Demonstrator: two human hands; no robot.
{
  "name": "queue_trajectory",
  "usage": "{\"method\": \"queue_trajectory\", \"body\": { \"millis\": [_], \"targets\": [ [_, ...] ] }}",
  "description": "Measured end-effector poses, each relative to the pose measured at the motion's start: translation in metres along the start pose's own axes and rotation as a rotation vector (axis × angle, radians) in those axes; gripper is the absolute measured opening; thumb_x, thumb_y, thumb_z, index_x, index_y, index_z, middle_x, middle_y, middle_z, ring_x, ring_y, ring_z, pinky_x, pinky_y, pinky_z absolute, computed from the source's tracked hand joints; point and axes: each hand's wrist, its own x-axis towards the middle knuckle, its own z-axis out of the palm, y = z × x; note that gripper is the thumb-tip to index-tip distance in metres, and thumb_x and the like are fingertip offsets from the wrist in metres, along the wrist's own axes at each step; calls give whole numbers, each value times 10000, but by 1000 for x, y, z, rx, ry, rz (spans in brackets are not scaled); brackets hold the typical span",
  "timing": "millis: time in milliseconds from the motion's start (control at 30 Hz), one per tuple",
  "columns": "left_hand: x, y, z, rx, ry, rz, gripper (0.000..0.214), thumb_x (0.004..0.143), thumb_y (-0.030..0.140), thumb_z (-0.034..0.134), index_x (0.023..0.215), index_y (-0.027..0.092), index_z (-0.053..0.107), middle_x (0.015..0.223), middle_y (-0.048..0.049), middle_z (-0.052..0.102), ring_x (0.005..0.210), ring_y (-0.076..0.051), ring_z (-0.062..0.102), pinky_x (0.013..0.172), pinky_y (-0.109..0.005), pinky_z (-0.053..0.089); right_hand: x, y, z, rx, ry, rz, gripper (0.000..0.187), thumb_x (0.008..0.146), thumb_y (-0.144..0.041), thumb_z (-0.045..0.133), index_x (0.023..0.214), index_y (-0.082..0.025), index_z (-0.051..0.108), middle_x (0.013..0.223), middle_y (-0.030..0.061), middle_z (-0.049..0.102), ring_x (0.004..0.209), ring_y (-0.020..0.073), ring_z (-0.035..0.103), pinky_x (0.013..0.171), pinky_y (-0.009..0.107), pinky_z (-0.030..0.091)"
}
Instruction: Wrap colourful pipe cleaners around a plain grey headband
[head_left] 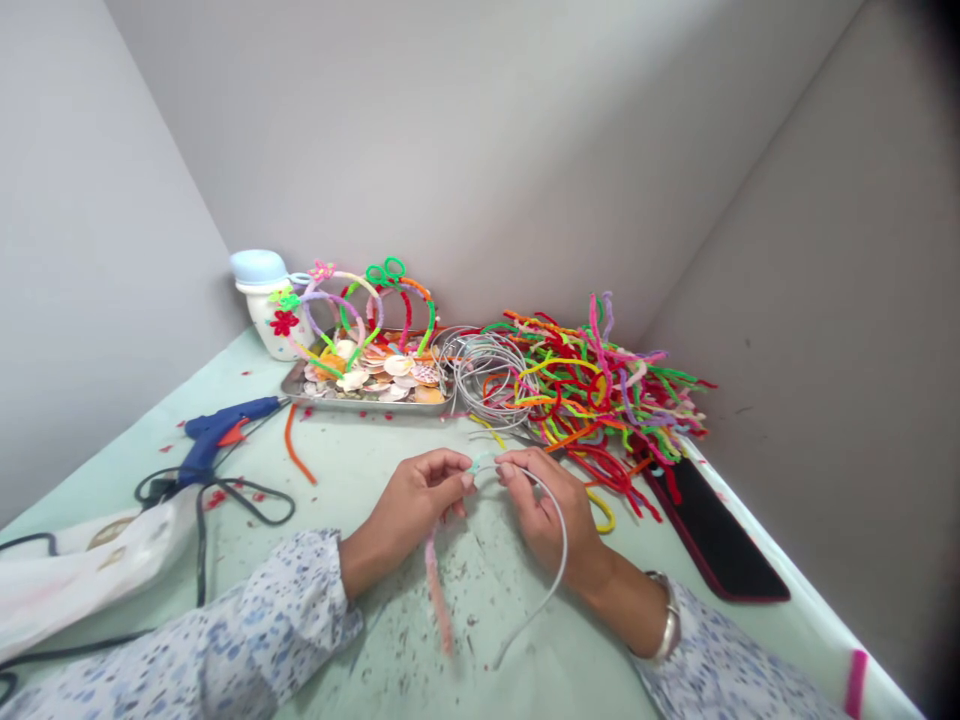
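Note:
My left hand [421, 490] is closed, its thumb and fingertips pinching a fuzzy pipe cleaner [437, 592]. The pink and peach tail of this pipe cleaner hangs below the fingers, and a pale teal bit [480, 463] shows at the fingertips. Opposite it, my right hand [551, 510] is closed with thumb and forefinger on a grey wire [564, 548]. The wire bows out past the thumb and curves down over the table. Both hands' fingertips are close together above the table. Where the wire and pipe cleaner meet is partly hidden by the fingers.
Behind the hands stand a metal tray [367, 405] of shells with decorated hoops [433, 320], a grey wire coil [487, 375] and a pipe cleaner heap [592, 380]. A blue glue gun [206, 440] with its cord lies left; a dark phone [724, 530] lies right.

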Motion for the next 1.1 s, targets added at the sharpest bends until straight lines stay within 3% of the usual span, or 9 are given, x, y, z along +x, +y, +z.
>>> {"method": "queue_trajectory", "body": {
  "millis": [633, 867, 1100],
  "targets": [
    [-1, -2, -2, 44, -16, 72, 79, 721, 202, 587, 773, 143, 583, 596, 15, 595, 473, -81, 483, 479, -198, 375, -1, -2, -1, 37, -77, 57, 212, 920, -215, 421, 879, -195, 628, 755, 34, 606, 709, 165, 571, 646, 282, 440],
    [1, -10, -3, 84, -23, 73, 102, 718, 215, 592, 799, 155, 577, 545, 40, 551, 450, -80, 473, 464, -190, 361, 1, 3, 0, 117, -131, 6, 249, 918, -205, 412, 978, -191, 653, 928, 72, 653, 881, 190, 606, 784, 320, 484],
    [2, -11, -3, 103, -53, 68, 73, 726, 201, 580, 785, 160, 570, 525, 59, 508, 443, -67, 455, 454, -179, 346, 1, 2, -1, 156, -133, -6, 223, 886, -182, 466, 1004, -195, 654, 952, 78, 628, 909, 196, 592, 810, 344, 485]
  ]
}}
